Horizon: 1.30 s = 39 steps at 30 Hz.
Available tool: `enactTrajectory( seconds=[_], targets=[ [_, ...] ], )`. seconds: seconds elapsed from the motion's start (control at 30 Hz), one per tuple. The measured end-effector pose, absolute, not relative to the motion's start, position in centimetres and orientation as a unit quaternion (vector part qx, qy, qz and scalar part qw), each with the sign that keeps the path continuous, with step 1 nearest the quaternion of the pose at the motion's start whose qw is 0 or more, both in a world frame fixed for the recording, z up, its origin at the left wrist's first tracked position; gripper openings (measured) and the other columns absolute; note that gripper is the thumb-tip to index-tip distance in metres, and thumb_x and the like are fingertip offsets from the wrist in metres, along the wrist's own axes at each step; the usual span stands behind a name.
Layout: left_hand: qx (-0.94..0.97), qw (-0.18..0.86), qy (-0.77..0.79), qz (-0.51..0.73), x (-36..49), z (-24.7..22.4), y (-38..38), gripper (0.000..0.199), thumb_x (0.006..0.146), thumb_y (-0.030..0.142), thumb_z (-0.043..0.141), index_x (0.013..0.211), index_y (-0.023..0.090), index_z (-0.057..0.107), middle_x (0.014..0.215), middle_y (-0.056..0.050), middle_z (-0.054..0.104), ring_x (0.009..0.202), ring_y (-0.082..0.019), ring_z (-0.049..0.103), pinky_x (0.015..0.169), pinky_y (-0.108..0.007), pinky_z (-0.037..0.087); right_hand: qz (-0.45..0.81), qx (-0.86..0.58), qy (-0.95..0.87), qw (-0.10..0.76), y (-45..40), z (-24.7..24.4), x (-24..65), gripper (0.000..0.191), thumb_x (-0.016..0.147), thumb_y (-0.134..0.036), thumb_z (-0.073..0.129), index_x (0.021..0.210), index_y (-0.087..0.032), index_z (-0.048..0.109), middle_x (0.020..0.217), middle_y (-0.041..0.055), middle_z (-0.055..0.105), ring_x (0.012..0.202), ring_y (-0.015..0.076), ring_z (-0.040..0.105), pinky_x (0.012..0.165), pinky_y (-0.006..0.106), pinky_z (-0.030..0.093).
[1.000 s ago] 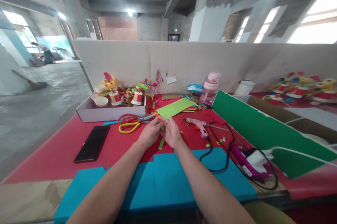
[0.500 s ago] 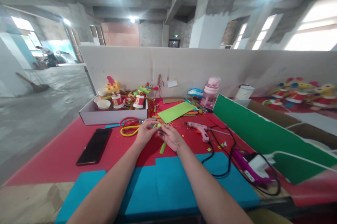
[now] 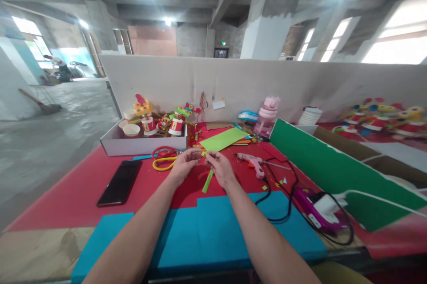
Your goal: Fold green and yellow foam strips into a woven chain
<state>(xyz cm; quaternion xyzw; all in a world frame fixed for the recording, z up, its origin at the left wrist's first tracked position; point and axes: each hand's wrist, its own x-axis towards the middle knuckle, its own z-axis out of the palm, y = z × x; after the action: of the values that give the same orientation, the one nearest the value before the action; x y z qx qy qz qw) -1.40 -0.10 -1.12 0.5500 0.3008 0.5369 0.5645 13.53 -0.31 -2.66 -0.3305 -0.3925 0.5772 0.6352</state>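
Note:
Over the middle of the red tabletop, a small yellow-green folded paper piece (image 3: 203, 154) sits between the fingertips of both hands. My right hand (image 3: 219, 167) pinches it from the right. My left hand (image 3: 185, 165) has its thumb and fingers closed at the piece's left side, close to the scissors; what exactly they grip is too small to make out. A green paper strip (image 3: 207, 182) lies just below the hands. Behind them is a light green sheet (image 3: 224, 139). Scissors with red and yellow handles (image 3: 164, 164) lie left of my left hand.
A black phone (image 3: 119, 183) lies left. The pink glue gun (image 3: 252, 164) and its black cable are right, near a purple power strip (image 3: 315, 210). A white box (image 3: 143, 146) of cups and paper figures stands back left, a green panel (image 3: 333, 173) right. Blue sheets (image 3: 207, 239) lie in front.
The hands have shifted slightly and their fingertips have turned the small paper piece, which now shows more yellow. The view has moved a little.

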Motion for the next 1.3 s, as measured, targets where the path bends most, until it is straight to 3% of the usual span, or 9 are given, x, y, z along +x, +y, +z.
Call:
enactTrajectory(
  seconds=[0.13, 0.4, 0.7, 1.0, 1.17, 1.3],
  targets=[
    [0.523, 0.6, 0.299, 0.526, -1.42, -1.07, -0.1, 0.039, 0.064, 0.023, 0.079, 0.101, 0.015, 0.068, 0.089, -0.007, 0.07, 0.083, -0.015, 0.063, 0.071, -0.024, 0.047, 0.505, -0.354, -0.457, 0.641, -0.35, -2.41, 13.54, 0.033, 0.06, -0.037, 0.08, 0.085, -0.019, 0.067, 0.083, 0.0011, 0.07, 0.072, 0.0133, 0.063, 0.075, 0.029, 0.052],
    [0.514, 0.581, 0.312, 0.548, -1.09, -1.16, -0.01, 0.033, 0.063, 0.033, 0.081, 0.085, 0.012, 0.068, 0.064, -0.001, 0.064, 0.058, -0.009, 0.055, 0.059, -0.022, 0.043, 0.483, -0.345, -0.53, 0.606, -0.78, -2.25, 13.26, 0.03, 0.064, -0.036, 0.076, 0.087, -0.021, 0.066, 0.086, 0.0023, 0.071, 0.081, 0.0184, 0.066, 0.08, 0.033, 0.053],
    [0.497, 0.544, 0.357, 0.574, -1.36, -1.0, 0.3, 0.035, 0.057, 0.035, 0.081, 0.081, 0.013, 0.066, 0.062, -0.001, 0.064, 0.056, -0.01, 0.057, 0.059, -0.024, 0.045, 0.453, -0.372, -0.533, 0.61, -0.46, -2.47, 13.58, 0.028, 0.064, -0.029, 0.071, 0.09, -0.021, 0.066, 0.083, 0.0014, 0.069, 0.076, 0.0169, 0.064, 0.077, 0.034, 0.053],
    [0.52, 0.508, 0.374, 0.575, -1.43, -0.99, 0.31, 0.032, 0.06, 0.032, 0.078, 0.083, 0.014, 0.066, 0.062, 0.0, 0.063, 0.058, -0.011, 0.057, 0.062, -0.024, 0.046, 0.504, -0.358, -0.465, 0.634, -0.69, -2.16, 13.6, 0.038, 0.061, -0.028, 0.074, 0.097, -0.023, 0.063, 0.099, 0.0014, 0.064, 0.082, 0.0146, 0.061, 0.073, 0.029, 0.054],
    [0.579, 0.456, 0.37, 0.566, -1.39, -1.47, 0.51, 0.025, 0.064, 0.027, 0.074, 0.085, 0.015, 0.066, 0.069, 0.0, 0.064, 0.065, -0.012, 0.057, 0.063, -0.023, 0.044, 0.619, -0.333, -0.392, 0.594, -0.88, -2.2, 13.15, 0.037, 0.064, -0.045, 0.075, 0.088, -0.02, 0.064, 0.087, 0.0015, 0.067, 0.068, 0.0127, 0.062, 0.068, 0.028, 0.054],
    [0.629, 0.431, 0.352, 0.542, -1.22, -1.44, 0.28, 0.021, 0.065, 0.021, 0.072, 0.085, 0.016, 0.067, 0.07, 0.0, 0.063, 0.066, -0.011, 0.056, 0.064, -0.022, 0.044, 0.612, -0.341, -0.411, 0.583, -0.79, -2.67, 13.0, 0.04, 0.059, -0.044, 0.081, 0.085, -0.018, 0.065, 0.077, 0.0013, 0.069, 0.066, 0.0128, 0.064, 0.073, 0.03, 0.055]
  ],
)
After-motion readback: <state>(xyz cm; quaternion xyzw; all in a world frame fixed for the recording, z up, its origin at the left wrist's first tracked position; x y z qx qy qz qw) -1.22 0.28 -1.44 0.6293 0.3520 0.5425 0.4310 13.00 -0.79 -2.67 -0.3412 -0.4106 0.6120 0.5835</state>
